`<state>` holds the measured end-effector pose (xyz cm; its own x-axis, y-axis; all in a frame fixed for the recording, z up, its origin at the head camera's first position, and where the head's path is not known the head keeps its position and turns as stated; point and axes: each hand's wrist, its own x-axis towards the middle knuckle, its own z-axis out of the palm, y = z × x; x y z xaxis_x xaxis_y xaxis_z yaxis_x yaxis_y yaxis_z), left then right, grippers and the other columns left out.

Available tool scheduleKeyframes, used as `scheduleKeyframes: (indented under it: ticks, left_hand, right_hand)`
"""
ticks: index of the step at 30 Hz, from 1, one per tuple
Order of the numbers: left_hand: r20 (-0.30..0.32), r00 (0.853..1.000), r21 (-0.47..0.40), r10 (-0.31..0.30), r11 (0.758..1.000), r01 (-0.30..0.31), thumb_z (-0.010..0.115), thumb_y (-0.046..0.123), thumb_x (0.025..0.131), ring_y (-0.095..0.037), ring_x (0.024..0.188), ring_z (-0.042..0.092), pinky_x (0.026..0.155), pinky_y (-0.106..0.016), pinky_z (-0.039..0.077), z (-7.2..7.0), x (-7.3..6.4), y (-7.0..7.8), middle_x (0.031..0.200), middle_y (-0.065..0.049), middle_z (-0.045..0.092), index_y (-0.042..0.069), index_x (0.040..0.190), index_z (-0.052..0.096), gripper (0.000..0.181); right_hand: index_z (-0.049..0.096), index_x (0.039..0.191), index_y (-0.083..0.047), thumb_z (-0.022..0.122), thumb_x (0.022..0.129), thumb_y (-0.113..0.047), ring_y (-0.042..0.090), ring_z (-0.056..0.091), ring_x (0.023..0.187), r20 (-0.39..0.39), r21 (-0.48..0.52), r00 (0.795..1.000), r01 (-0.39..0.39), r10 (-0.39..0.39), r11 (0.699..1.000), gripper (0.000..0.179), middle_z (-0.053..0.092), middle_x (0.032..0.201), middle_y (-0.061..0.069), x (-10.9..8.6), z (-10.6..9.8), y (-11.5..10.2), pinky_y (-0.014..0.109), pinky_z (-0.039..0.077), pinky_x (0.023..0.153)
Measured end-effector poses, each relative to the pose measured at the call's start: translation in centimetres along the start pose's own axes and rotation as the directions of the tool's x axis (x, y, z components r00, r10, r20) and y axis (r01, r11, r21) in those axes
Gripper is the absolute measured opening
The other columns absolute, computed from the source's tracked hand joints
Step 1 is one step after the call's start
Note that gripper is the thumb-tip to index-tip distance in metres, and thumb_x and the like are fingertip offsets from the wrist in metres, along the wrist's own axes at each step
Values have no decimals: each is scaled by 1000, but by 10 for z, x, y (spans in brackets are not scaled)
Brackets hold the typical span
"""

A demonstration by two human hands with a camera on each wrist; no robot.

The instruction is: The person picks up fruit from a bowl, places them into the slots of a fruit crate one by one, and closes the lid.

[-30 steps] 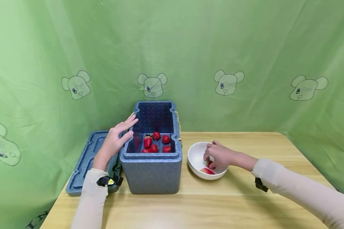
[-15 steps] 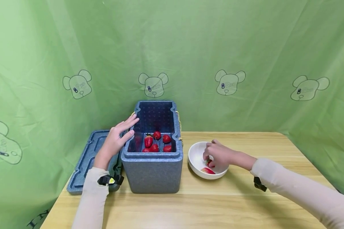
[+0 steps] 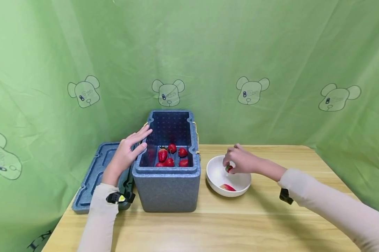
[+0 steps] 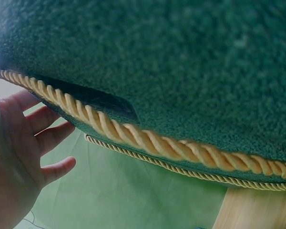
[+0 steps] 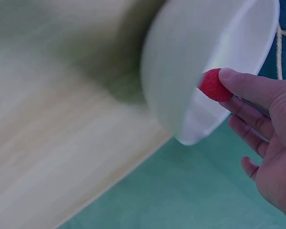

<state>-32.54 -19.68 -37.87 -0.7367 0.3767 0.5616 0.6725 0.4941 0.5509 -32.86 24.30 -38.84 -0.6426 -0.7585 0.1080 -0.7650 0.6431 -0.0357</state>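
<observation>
My right hand (image 3: 241, 161) pinches a strawberry (image 5: 215, 86) between thumb and fingertips, over the mouth of a white bowl (image 3: 212, 176). A red patch (image 3: 227, 187), flat-looking, shows on the bowl's inner wall. To the left, my left hand (image 3: 126, 152) rests on the side rim of a blue-grey foam box (image 3: 167, 192), its fingers extended along the edge. Several strawberries (image 3: 162, 155) lie inside the box at the near end. In the left wrist view, the box's wall fills the top, with a twisted yellow rope (image 4: 148, 140) running along it and spread fingers (image 4: 52, 138) at the rim.
A blue-grey lid (image 3: 88, 189) lies on the wooden table (image 3: 227, 227), left of the box and partly behind my left forearm. Yellow rope (image 3: 196, 136) hangs along the box's right side. A green curtain (image 3: 208, 45) printed with bear heads surrounds the table.
My right hand has risen a little, lifting the strawberry off the bottom of the bowl. The left hand has stayed at the box's rim.
</observation>
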Motion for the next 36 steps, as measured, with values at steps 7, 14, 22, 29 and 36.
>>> scheduleKeyframes:
  ticks: [7, 14, 22, 29, 36]
  left_hand:
    - [5, 1000, -2, -5, 1000, 5, 53, 22, 102, -30, 153, 34, 124, -62, 22, 2, -1, -1, 164, -5, 39, 19, 152, 51, 50]
    - [-2, 1000, -12, 10, 1000, -10, 55, 19, 101, -31, 152, 36, 123, -63, 22, 3, 0, -1, 163, -4, 40, 18, 151, 53, 49]
    - [-2, 1000, -14, 8, 1000, -8, 55, 19, 101, -32, 152, 37, 123, -64, 22, 2, 0, -2, 163, -5, 39, 18, 150, 53, 50]
    - [-1, 1000, -2, 0, 1000, 0, 56, 16, 100, -32, 152, 36, 123, -64, 22, 0, -1, 0, 164, -4, 39, 19, 151, 53, 51]
    - [5, 1000, 8, -6, 1000, 6, 56, 16, 100, -30, 152, 36, 123, -62, 23, -1, 0, 0, 164, -1, 38, 21, 151, 52, 51]
  right_hand:
    - [80, 90, -10, 90, 70, -5, 19, 57, 90, -65, -8, 997, -34, 33, 999, 22, 78, 88, -2, 4, -23, -1, 41, 33, 82]
    - [80, 90, -12, 91, 69, -7, 19, 56, 89, -113, -15, 993, -37, 35, 999, 24, 78, 90, -1, 9, -44, -3, 42, 33, 83]
    - [80, 94, -12, 91, 70, -10, 21, 57, 96, -151, -12, 987, -53, 51, 999, 26, 79, 95, 0, 18, -76, -9, 47, 33, 91]
    - [80, 98, -11, 89, 73, -10, 22, 57, 97, -182, -22, 983, -44, 39, 999, 27, 79, 99, 2, 27, -102, -19, 47, 33, 91]
    - [80, 100, -12, 89, 74, -11, 22, 57, 98, -191, -34, 981, -36, 28, 999, 28, 79, 101, 3, 33, -120, -23, 47, 34, 92]
